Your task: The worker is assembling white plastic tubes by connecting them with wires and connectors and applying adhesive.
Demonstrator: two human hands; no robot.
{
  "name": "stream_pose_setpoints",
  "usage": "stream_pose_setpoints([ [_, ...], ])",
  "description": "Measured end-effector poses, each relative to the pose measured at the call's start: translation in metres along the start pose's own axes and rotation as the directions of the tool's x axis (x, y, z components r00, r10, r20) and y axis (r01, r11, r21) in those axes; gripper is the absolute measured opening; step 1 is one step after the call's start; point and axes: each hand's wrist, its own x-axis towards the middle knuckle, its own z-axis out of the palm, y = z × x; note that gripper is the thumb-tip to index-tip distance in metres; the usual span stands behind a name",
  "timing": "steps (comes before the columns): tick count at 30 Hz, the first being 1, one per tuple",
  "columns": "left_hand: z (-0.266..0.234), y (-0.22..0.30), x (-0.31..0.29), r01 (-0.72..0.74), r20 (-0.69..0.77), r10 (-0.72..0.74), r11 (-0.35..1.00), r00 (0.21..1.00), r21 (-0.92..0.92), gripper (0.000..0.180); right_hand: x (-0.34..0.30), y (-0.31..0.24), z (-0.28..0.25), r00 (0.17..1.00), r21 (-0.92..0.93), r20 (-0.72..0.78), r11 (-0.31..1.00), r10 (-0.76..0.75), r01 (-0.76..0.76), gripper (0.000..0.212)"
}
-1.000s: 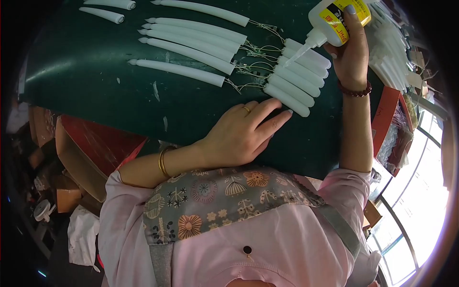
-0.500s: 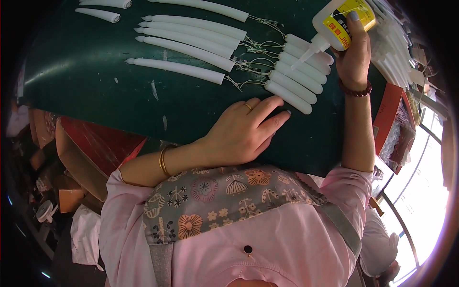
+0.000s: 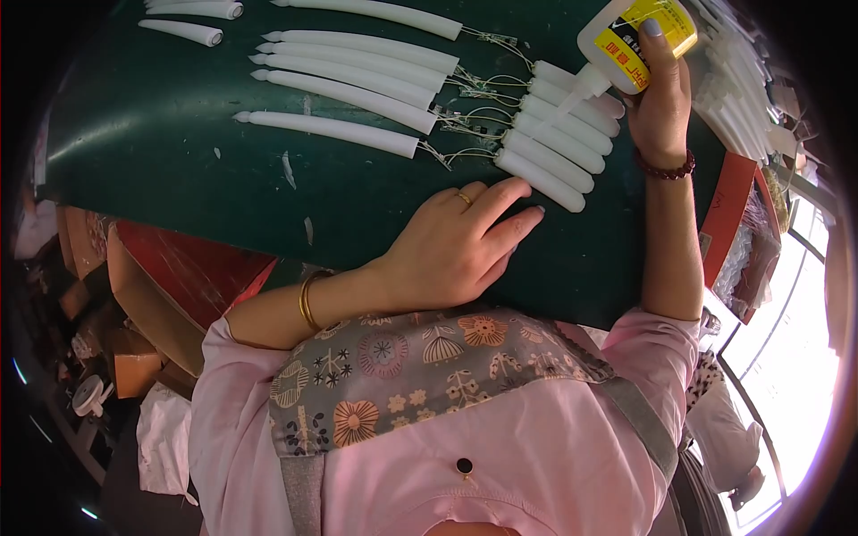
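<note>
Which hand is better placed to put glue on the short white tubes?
Right. The right hand holds the white glue bottle, nozzle at the short white tubes; the left hand lies flat on the green tabletop.

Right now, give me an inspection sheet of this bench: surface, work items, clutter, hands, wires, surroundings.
Surface: dark green table, white flecks on it.
Job's things: long white tapered candle shells in a row, each wired to one of the short white tubes; white glue bottle with yellow label, nozzle at the tubes.
Clutter: two loose white pieces at the far left.
Hands: right hand grips the bottle; left hand flat on the table, fingertip at the nearest tube.
Cables: thin wires between shells and tubes.
Surroundings: cardboard boxes left; red tray right.
</note>
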Motion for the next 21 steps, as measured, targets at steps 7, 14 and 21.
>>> stream_pose_setpoints([
  [7,0.0,0.0,0.002,-0.002,0.006,0.002,1.0,1.0,-0.014,0.04,0.02,0.049,-0.002,0.921,0.9,0.259,0.418,-0.291,-0.121,0.041],
  [14,-0.001,0.001,0.002,0.008,0.008,-0.008,1.0,1.0,-0.018,0.039,0.013,0.014,-0.031,0.997,-0.308,-0.005,0.949,-0.077,0.072,0.044],
  [21,-0.001,0.0,0.001,0.014,-0.005,-0.014,1.0,1.0,-0.019,0.037,0.011,-0.005,-0.007,0.998,-0.096,-0.063,0.995,-0.001,-0.005,0.041],
])
